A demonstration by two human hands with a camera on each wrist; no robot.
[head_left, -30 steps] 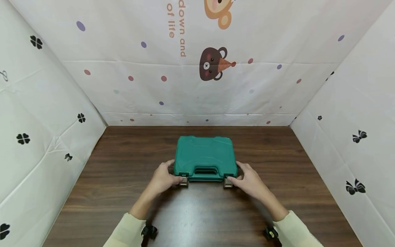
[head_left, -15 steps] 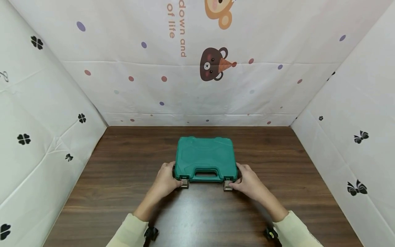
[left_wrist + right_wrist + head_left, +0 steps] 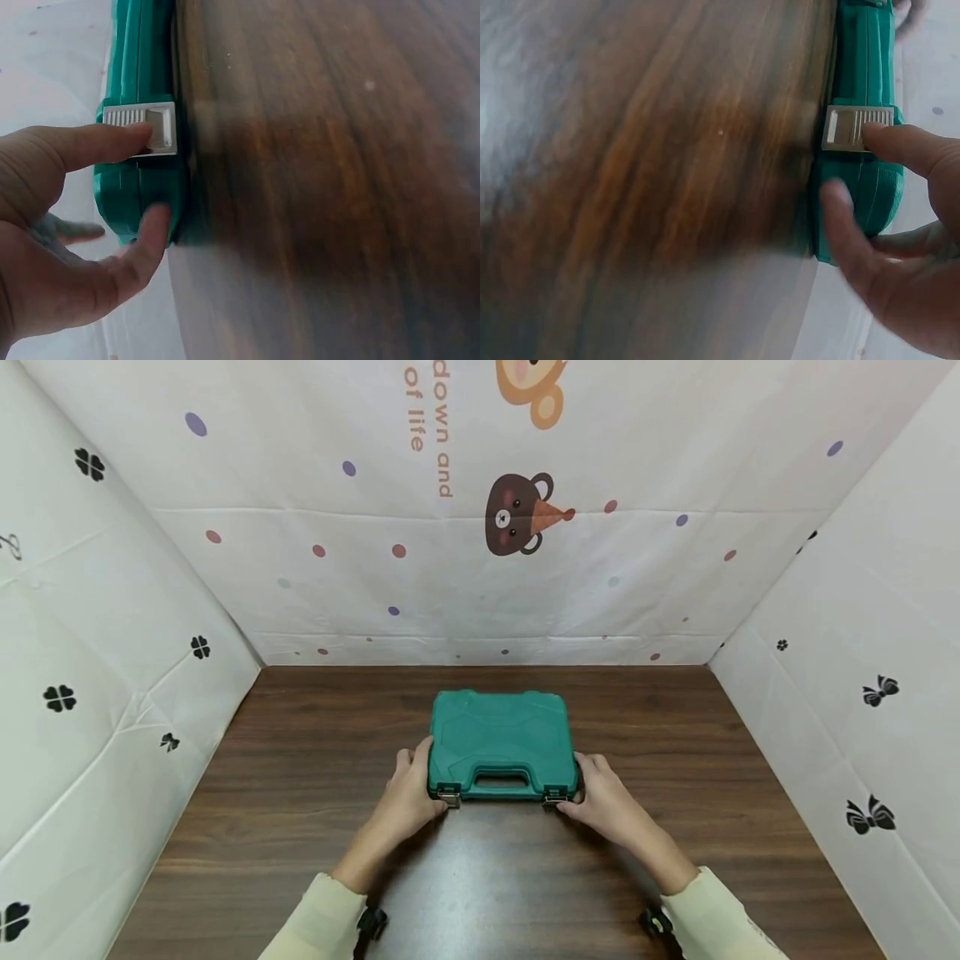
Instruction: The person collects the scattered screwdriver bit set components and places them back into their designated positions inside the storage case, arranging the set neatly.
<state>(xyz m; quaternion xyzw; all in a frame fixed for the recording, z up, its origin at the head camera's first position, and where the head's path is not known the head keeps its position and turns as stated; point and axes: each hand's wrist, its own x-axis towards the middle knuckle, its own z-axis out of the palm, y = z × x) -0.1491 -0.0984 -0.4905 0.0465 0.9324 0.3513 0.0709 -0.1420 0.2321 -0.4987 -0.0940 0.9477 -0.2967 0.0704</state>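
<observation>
A green plastic carrying case [image 3: 501, 735] lies closed on the table, handle side towards me. At its front left corner my left hand [image 3: 405, 797] grips the case, fingers along the side, thumb on the left metal latch [image 3: 163, 135]. The right hand [image 3: 606, 802] holds the opposite corner likewise, its thumb touching the right metal latch [image 3: 845, 129]. Both latches lie flat against the front edge in the wrist views. A blurred finger of each hand is near the lower corner of the case. The inside of the case is hidden.
Dark wood-grain tabletop [image 3: 315, 752] surrounds the case. White printed sheets form a back wall [image 3: 300, 460] and side walls [image 3: 847, 635]. Black devices [image 3: 371, 923] sit at both wrists, below pale yellow sleeves [image 3: 318, 914].
Both latches, which stuck out from the front edge, have swung up against the case under the thumbs. My left hand has shifted slightly right; the case has barely moved.
</observation>
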